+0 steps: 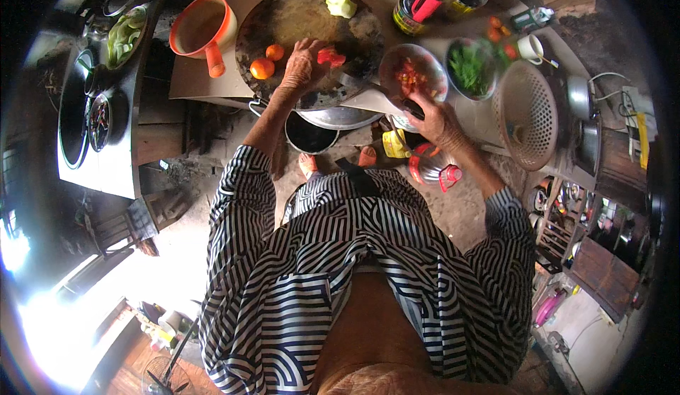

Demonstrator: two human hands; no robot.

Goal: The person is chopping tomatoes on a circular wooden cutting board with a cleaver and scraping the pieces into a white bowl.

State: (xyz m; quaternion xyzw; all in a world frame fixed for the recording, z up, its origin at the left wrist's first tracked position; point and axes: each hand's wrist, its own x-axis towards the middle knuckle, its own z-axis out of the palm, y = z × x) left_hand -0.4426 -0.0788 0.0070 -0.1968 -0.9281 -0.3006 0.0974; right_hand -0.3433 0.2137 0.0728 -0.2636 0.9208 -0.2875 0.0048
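Observation:
My left hand (pixel 305 66) is over the round wooden chopping board (pixel 287 18), its fingers holding a piece of cut red tomato (pixel 331 57). My right hand (pixel 438 121) grips a kitchen knife (pixel 366 85) by its dark handle. The blade reaches over the board's right edge, its tip close to the cut tomato. Two whole tomatoes, a larger one (pixel 262 68) and a smaller one (pixel 274 52), sit left of my left hand. A peeled pale green vegetable (pixel 340 2) lies at the board's far side. Chopped tomato (pixel 410 78) fills part of a bowl (pixel 439 68) beyond my right hand.
A bowl of green herbs (pixel 470 68) and a perforated plastic basket (pixel 531 113) stand at right. An orange-rimmed pot (pixel 211 28) is left of the board. Dark sauce bottles (pixel 417 10) stand behind. Below the table are a dark bucket (pixel 312 135) and a large bottle (pixel 425 165).

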